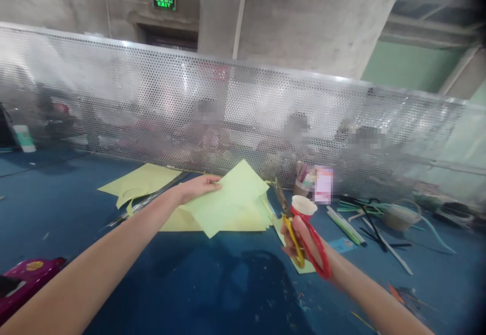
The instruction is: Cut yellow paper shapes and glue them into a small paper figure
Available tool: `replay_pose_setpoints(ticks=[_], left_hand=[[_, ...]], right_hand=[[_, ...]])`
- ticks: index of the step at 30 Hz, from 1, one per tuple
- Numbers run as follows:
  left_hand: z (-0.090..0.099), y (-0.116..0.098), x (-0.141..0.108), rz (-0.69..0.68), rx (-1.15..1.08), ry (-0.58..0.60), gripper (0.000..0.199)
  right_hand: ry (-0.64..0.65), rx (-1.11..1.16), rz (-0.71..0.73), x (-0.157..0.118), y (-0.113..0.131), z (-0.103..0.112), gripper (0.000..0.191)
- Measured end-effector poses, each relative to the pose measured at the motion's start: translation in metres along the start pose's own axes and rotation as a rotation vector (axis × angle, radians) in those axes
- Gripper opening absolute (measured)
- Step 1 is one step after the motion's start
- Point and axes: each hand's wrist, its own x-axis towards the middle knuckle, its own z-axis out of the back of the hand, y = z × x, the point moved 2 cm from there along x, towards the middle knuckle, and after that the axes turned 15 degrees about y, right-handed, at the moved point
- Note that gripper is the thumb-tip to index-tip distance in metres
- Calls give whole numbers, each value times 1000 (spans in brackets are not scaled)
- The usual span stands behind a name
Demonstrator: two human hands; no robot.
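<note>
My left hand (201, 188) pinches the left edge of a pale green paper sheet (231, 198), which is tilted above yellow paper (178, 222) on the blue table. My right hand (298, 241) is closed around scissors with one red and one yellow handle (321, 254). Their blades point up and away, to the right of the sheet and not touching it. Just behind the scissors stands a red and white paper cup (304, 206). A cut yellow sheet (146, 180) lies to the left, and a pale green piece (304, 266) lies partly under my right hand.
A perforated metal screen (159, 107) runs along the table's back. At the right lie pale rods (345, 226), black strips and a small basket (401, 216). A cup of tools (302, 185) stands behind. A purple object (34, 279) is at the lower left, a white-green bottle (25, 138) farther back.
</note>
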Motion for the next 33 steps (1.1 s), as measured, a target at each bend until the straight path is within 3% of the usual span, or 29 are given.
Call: replay_pose_setpoints(ticks=[4, 7, 16, 26, 33], left_hand=[[11, -1, -10, 0, -73, -67, 54], [13, -4, -15, -7, -80, -89, 52], [-8, -21, -15, 7, -13, 103, 46], [-7, -19, -13, 9, 10, 157, 46], [-6, -20, -15, 39, 43, 177, 42]], right_hand=[[92, 166, -187, -12, 8, -10, 46], [120, 127, -257, -24, 16, -20, 44], [158, -61, -180, -26, 27, -34, 44], [140, -276, -140, -26, 24, -33, 46], [54, -433, -220, -27, 19, -37, 52]])
